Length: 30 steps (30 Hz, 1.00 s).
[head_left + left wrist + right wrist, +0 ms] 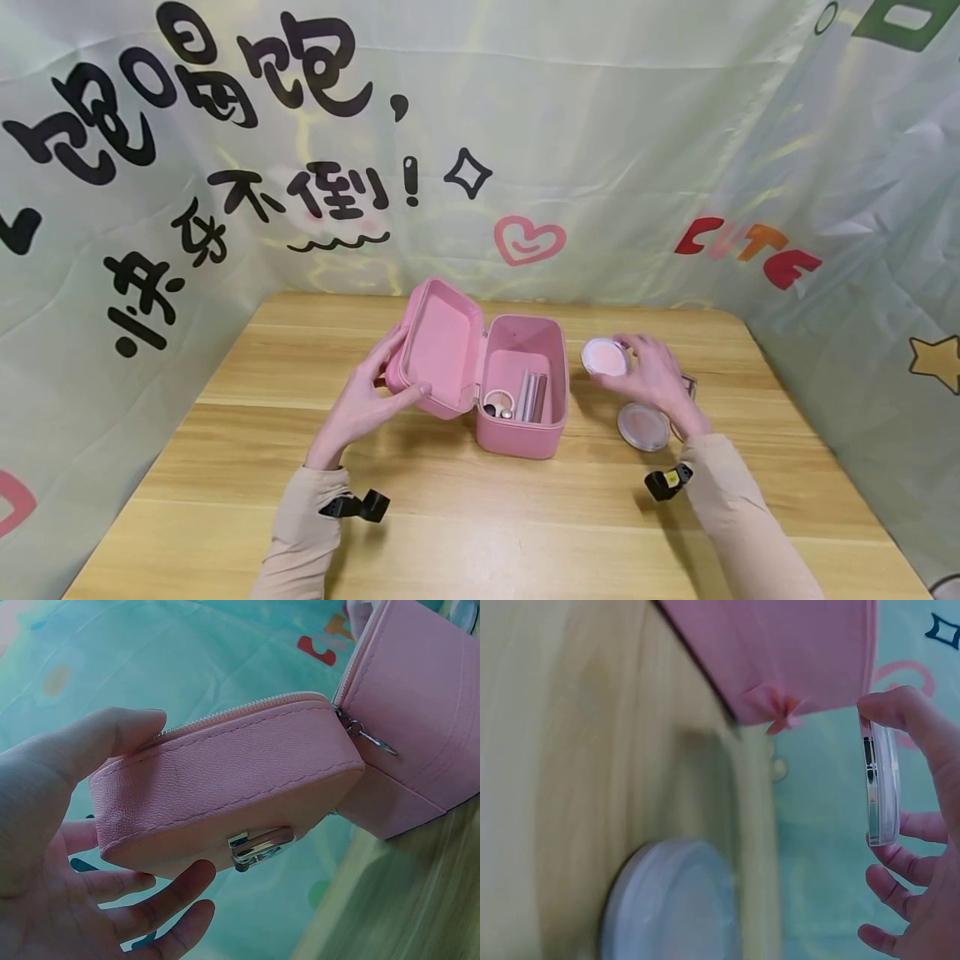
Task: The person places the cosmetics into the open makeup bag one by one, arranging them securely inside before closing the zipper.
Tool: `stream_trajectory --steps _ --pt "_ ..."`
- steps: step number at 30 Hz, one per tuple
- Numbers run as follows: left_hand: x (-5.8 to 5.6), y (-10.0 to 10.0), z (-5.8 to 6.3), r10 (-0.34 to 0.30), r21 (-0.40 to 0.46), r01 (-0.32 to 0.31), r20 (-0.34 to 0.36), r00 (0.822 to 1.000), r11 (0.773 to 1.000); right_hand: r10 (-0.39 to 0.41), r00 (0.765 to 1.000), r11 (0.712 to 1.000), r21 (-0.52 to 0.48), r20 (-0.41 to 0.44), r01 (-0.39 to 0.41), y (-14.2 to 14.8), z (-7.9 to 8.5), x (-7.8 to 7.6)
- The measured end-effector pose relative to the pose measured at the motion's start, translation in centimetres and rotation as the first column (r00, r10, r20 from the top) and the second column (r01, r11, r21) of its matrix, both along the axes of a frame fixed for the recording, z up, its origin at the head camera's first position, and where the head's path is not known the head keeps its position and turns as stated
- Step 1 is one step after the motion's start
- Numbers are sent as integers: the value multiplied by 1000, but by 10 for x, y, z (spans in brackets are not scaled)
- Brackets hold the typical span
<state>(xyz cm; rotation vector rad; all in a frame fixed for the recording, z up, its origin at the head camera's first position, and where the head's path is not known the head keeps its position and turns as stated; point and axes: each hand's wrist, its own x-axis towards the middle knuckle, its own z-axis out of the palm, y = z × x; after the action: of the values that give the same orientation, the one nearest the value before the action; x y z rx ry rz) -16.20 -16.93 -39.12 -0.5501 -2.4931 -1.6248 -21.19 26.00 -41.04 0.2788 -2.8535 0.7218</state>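
A pink zippered cosmetic case (521,440) stands on the table with its lid (444,346) swung out to the left. My left hand (366,398) grips that lid, thumb over the zipper edge and fingers behind it. In the left wrist view, a metal clasp (261,847) shows on the lid's outer face. Right of the case, my right hand (649,377) pinches a round compact (604,357) by its edge, lifted above the table. Seen from the right wrist, the compact (883,784) stands on edge between thumb and fingers. Inside the case lie several slim tubes (531,396) and a small round item (498,402).
Below my right hand a second round compact (642,427) lies on the wooden table (465,533). A thin-framed item (688,386) is partly hidden under the right wrist. A small bow (780,712) sits on the case's side. Printed cloth (622,150) hangs behind and at both sides.
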Motion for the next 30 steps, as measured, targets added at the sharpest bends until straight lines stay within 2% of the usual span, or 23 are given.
stream_trajectory --steps 10,17,22,30 --pt "-1 1 0 -3 -1 3 4 1000 1000 41 999 998 -52 -14 -41 -18 29 -2" --pt "1 2 3 -5 -3 5 7 1000 1000 121 992 992 -30 -37 -122 -41 47 -12" --pt "2 2 4 1 8 -1 7 1000 1000 183 983 983 12 24 -184 -62 58 -24" --pt "1 2 3 1 9 -1 9 1000 1000 283 953 955 61 107 -290 -94 67 -39"
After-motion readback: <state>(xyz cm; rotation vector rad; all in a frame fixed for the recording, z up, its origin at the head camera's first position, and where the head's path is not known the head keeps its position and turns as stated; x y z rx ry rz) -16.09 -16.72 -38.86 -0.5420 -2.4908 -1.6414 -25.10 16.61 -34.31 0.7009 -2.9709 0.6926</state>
